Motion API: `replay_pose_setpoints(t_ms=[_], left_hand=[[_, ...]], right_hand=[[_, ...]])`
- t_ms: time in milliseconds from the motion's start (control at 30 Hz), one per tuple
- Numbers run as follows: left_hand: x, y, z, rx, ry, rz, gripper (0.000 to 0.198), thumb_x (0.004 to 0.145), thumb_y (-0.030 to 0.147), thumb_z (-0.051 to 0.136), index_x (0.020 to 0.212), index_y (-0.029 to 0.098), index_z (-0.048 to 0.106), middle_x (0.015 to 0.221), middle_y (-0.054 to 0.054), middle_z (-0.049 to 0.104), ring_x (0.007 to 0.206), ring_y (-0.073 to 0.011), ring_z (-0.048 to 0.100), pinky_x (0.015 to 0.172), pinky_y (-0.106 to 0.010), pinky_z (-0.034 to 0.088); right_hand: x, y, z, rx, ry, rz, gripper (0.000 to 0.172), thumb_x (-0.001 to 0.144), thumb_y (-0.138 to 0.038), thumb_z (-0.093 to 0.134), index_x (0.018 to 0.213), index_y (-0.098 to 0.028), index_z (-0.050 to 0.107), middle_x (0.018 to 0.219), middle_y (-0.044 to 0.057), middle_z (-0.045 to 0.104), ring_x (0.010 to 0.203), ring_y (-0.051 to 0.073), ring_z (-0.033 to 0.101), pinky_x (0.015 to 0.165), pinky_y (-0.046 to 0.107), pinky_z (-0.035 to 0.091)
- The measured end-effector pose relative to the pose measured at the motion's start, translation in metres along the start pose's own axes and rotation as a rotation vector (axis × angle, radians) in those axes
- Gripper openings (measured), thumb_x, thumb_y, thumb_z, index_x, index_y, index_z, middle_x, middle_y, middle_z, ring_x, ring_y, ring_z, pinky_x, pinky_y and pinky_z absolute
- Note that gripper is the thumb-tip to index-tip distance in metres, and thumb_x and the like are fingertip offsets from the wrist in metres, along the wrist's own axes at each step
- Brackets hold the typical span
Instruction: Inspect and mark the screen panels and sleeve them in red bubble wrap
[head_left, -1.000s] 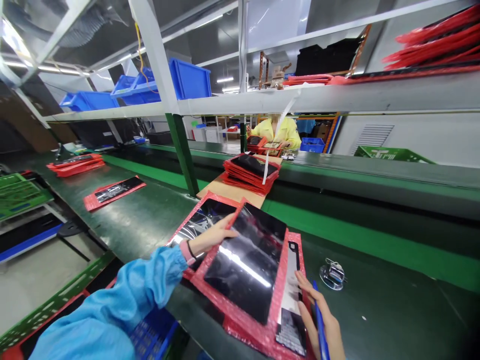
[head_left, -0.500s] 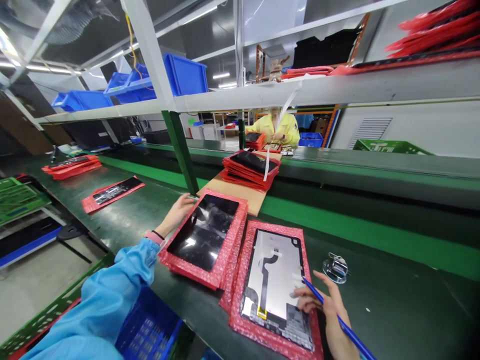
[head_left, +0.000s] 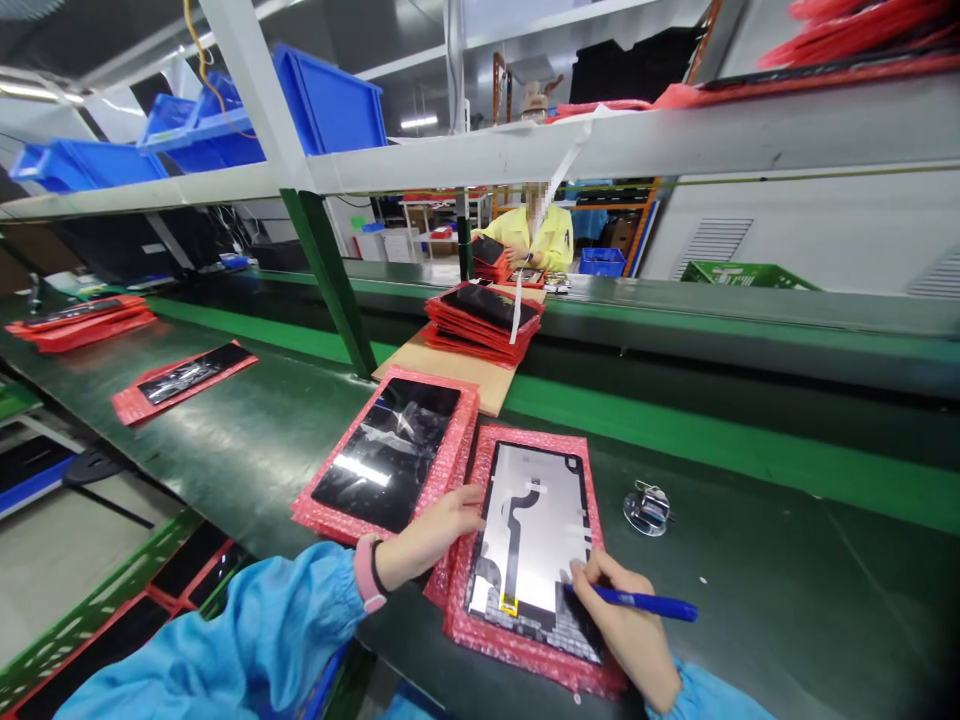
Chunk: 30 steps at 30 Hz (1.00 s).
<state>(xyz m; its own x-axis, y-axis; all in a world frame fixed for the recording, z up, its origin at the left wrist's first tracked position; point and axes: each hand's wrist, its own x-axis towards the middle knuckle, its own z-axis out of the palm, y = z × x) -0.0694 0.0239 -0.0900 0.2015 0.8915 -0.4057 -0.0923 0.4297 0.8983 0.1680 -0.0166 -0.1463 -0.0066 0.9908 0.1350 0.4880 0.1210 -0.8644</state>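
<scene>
A tablet screen panel (head_left: 547, 510) lies back side up on red bubble wrap (head_left: 536, 650), its silver back crossed by a dark flex cable (head_left: 513, 545). My left hand (head_left: 442, 525) reaches over to the panel's left edge, fingers stretched out and holding nothing; whether they touch it I cannot tell. In my closed right hand (head_left: 619, 610) is a blue pen (head_left: 652, 604), its tip end over the panel's lower right part. Left of this panel, a glossy black screen (head_left: 390, 455) rests face up on a stack of red bubble wrap.
A small shiny metal and clear object (head_left: 648, 508) sits to the right. Behind are a stack of red-wrapped panels (head_left: 480, 325) on a brown board (head_left: 491, 385) and a green post (head_left: 330, 285). Another wrapped screen (head_left: 187, 375) lies left. A person in yellow (head_left: 551, 235) sits across.
My left hand has moved from the far left edge of the black screen rightward to the silver-backed panel. The pen now lies flatter in my right hand. The view has shifted somewhat.
</scene>
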Motion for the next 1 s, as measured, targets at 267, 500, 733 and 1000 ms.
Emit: replay_pose_setpoints(t_ms=[267, 500, 733, 1000], left_hand=[[0.009, 0.006, 0.009, -0.044, -0.02, -0.069, 0.04, 0.056, 0.004, 0.058, 0.094, 0.016, 0.059, 0.1, -0.005, 0.065, 0.096, -0.0174, 0.058, 0.09, -0.03, 0.038], [0.035, 0.015, 0.006, -0.035, 0.145, -0.224, 0.017, 0.058, 0.013, 0.061, 0.072, 0.017, 0.052, 0.061, 0.004, 0.055, 0.057, -0.01, 0.052, 0.059, -0.024, 0.038], [0.043, 0.022, 0.037, -0.039, -0.025, -0.134, 0.028, 0.048, 0.006, 0.07, 0.072, 0.013, 0.061, 0.062, -0.002, 0.064, 0.06, -0.0175, 0.061, 0.063, -0.03, 0.047], [0.018, 0.046, 0.049, -0.022, -0.024, 0.207, 0.049, 0.06, 0.004, 0.067, 0.106, 0.016, 0.057, 0.101, -0.007, 0.07, 0.087, -0.0212, 0.066, 0.072, -0.028, 0.049]], right_hand=[[0.001, -0.003, 0.0, 0.024, -0.019, 0.0, 0.038, 0.074, -0.042, 0.059, 0.053, -0.024, 0.033, 0.048, -0.006, 0.035, 0.047, 0.013, 0.034, 0.053, 0.028, 0.026], [0.005, 0.0, -0.003, 0.236, 0.006, 0.092, 0.041, 0.077, -0.05, 0.06, 0.053, -0.023, 0.041, 0.05, -0.003, 0.044, 0.052, 0.015, 0.042, 0.054, 0.028, 0.033], [0.008, -0.001, -0.005, 0.5, -0.062, 0.163, 0.042, 0.079, -0.055, 0.061, 0.06, -0.02, 0.047, 0.05, -0.004, 0.05, 0.041, 0.009, 0.035, 0.042, 0.023, 0.024], [0.011, 0.001, -0.044, 0.62, 0.163, 0.146, 0.043, 0.084, -0.058, 0.055, 0.082, -0.016, 0.066, 0.038, -0.002, 0.051, 0.033, 0.01, 0.04, 0.037, 0.022, 0.029]])
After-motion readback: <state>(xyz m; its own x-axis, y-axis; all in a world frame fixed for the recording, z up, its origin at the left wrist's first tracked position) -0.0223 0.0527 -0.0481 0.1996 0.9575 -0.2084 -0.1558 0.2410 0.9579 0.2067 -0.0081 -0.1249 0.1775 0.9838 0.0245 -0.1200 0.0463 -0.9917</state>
